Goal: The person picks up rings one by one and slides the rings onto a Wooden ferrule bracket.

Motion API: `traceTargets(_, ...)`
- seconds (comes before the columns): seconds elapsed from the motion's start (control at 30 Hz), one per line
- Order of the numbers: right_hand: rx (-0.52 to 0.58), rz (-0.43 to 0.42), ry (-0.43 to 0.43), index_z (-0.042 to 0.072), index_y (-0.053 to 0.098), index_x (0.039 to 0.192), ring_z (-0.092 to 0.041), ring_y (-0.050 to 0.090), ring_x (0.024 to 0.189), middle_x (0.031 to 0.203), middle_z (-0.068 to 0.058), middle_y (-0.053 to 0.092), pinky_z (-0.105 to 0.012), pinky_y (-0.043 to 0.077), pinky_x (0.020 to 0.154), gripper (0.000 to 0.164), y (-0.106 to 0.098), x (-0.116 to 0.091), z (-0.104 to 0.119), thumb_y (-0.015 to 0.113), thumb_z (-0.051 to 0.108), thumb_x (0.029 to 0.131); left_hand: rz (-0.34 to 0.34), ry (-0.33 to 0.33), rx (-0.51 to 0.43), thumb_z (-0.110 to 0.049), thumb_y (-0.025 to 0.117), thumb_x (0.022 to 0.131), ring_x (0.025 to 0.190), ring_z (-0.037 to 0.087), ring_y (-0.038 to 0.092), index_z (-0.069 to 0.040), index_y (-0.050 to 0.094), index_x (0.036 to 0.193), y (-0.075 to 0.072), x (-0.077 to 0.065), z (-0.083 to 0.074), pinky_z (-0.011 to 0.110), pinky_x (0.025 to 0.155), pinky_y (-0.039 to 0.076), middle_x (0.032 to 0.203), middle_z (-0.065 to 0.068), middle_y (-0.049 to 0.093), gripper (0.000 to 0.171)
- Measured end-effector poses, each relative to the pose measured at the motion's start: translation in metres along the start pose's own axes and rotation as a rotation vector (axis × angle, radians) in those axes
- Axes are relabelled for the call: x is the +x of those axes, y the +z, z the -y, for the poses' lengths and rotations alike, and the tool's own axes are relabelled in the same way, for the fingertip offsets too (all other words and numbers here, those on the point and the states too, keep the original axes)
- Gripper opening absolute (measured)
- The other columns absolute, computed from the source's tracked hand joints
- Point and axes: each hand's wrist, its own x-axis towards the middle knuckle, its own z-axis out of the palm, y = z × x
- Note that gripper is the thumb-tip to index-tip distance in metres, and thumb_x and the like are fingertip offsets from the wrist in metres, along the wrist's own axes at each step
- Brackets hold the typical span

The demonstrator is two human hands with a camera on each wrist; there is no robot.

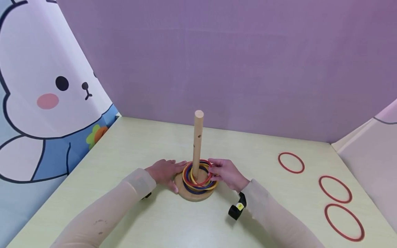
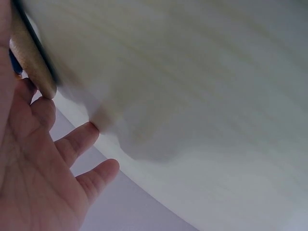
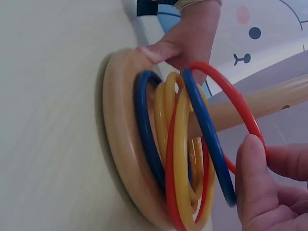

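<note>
- The red ring [image 3: 236, 96] lies around the wooden post [image 1: 197, 141], low down near the round base [image 1: 194, 197], its plane tilted in the right-wrist view.
- The right hand [image 1: 228, 173] grasps that ring, its edge pinched between thumb and finger (whether the thumb also touches the upper blue ring [image 3: 206, 125] just beside it, I cannot tell).
- What matters most is the line between ring and post: the post's long axis stands upright and runs through the ring, with the pinched edge on the right side.
- The right hand is the nearer one to that edge; the left hand [image 1: 164, 172] sits across the post from it.
- The left hand grasps nothing; its spread fingers touch the base's left side (steadying it, I judge).
- Yellow rings [image 3: 180, 139] and a lower blue ring [image 3: 144, 120] also circle the post.
- Three loose red rings [image 1: 363, 234] lie on the worktop [image 1: 149, 144], well apart at the right.
</note>
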Motion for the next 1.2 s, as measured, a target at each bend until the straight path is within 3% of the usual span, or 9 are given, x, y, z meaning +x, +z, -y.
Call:
traceTargets(0.2,-0.123,-0.016,-0.026,-0.017,0.045,0.131,-0.009,0.059,0.065,0.087,-0.009,0.056,-0.023,0.055,0.06,0.044,-0.004,0.001,-0.002,0.056,-0.005,0.09,0.006,0.002,0.025,-0.057,0.078,0.068,0.129,0.043,0.042,-0.013,0.034,0.15,0.001,0.0,0.0,0.058,0.101,0.037,0.154,0.003,0.032,0.102)
traceTargets(0.47,-0.229,-0.049,-0.043,-0.015,0.052,0.126,-0.017,0.063,0.073,0.09,-0.012,0.063,-0.036,0.058,0.067,0.039,-0.02,0.002,-0.005,0.054,-0.003,0.089,0.024,-0.008,0.043,-0.059,0.076,0.068,0.131,0.041,0.041,-0.013,0.035,0.149,0.002,-0.001,-0.001,0.058,0.101,0.036,0.155,0.004,0.031,0.102)
traceTargets(0.6,-0.302,-0.09,-0.051,-0.012,0.054,0.125,-0.023,0.064,0.079,0.093,-0.015,0.065,-0.036,0.057,0.068,0.037,-0.037,0.002,-0.005,0.057,0.0,0.089,0.027,-0.012,0.054,-0.058,0.076,0.069,0.131,0.04,0.041,-0.012,0.035,0.149,0.0,-0.001,-0.002,0.057,0.102,0.036,0.155,0.004,0.03,0.101)
traceTargets(0.73,-0.396,-0.138,-0.052,-0.01,0.055,0.126,-0.023,0.062,0.082,0.095,-0.015,0.065,-0.033,0.055,0.068,0.038,-0.067,0.002,-0.007,0.059,0.003,0.09,0.028,-0.012,0.064,-0.057,0.077,0.07,0.131,0.039,0.041,-0.012,0.035,0.149,-0.001,-0.001,-0.003,0.055,0.102,0.037,0.155,0.004,0.031,0.1)
traceTargets(1.07,-0.561,-0.246,-0.071,-0.014,0.051,0.128,-0.016,0.06,0.08,0.102,-0.018,0.061,-0.03,0.055,0.067,0.045,-0.174,-0.019,-0.026,0.063,0.007,0.09,0.032,0.002,0.066,-0.058,0.076,0.07,0.131,0.04,0.041,-0.012,0.033,0.15,-0.001,0.0,-0.003,0.056,0.102,0.037,0.155,0.004,0.03,0.102)
traceTargets(1.2,-0.786,-0.29,-0.108,-0.015,0.055,0.121,-0.021,0.059,0.075,0.096,-0.02,0.061,-0.031,0.052,0.065,0.041,-0.203,-0.031,-0.027,0.066,0.007,0.088,0.035,-0.003,0.05,-0.059,0.076,0.069,0.132,0.04,0.04,-0.013,0.032,0.15,0.0,0.0,-0.003,0.056,0.102,0.036,0.155,0.003,0.029,0.103)
